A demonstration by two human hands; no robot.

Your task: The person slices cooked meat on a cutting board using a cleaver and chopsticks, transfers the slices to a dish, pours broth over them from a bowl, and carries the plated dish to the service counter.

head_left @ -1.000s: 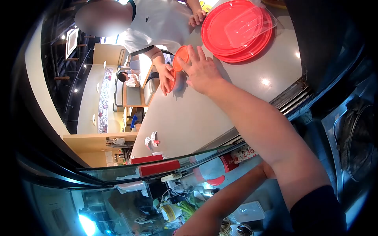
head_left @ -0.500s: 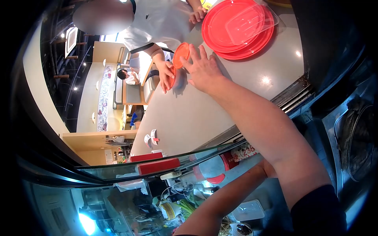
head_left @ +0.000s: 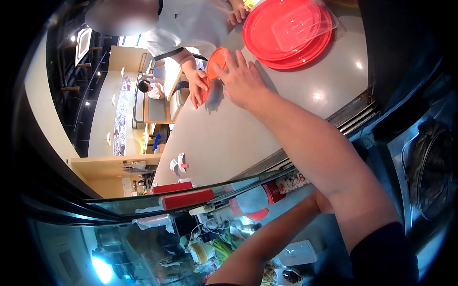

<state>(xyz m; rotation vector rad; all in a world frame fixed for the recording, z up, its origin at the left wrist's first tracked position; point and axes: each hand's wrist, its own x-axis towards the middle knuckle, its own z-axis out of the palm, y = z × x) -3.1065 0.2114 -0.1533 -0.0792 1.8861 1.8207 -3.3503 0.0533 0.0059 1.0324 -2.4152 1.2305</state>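
My right hand (head_left: pixel 244 83) reaches across the counter with its fingers spread around a round tub with an orange lid (head_left: pixel 215 62). One fingertip lies over the lid, and the tub's body is mostly hidden behind the hand. Right beside it, another person's hand (head_left: pixel 196 86) holds a second tub with an orange lid (head_left: pixel 205 91). My left forearm (head_left: pixel 281 226) passes below my right arm. My left hand (head_left: pixel 325 204) is almost wholly covered by the right arm, so its fingers do not show.
Stacked red plates (head_left: pixel 257 40) bear a clear plastic lid (head_left: pixel 305 28). The person across the grey counter (head_left: pixel 229 143) rests another hand (head_left: pixel 237 14) near them. A glass edge (head_left: pixel 129 206) borders the counter. Below are red boxes (head_left: pixel 188 199), greens (head_left: pixel 222 250) and a clear container (head_left: pixel 296 252).
The whole view has shifted slightly left. Both hands at the tubs keep nearly the same arrangement.
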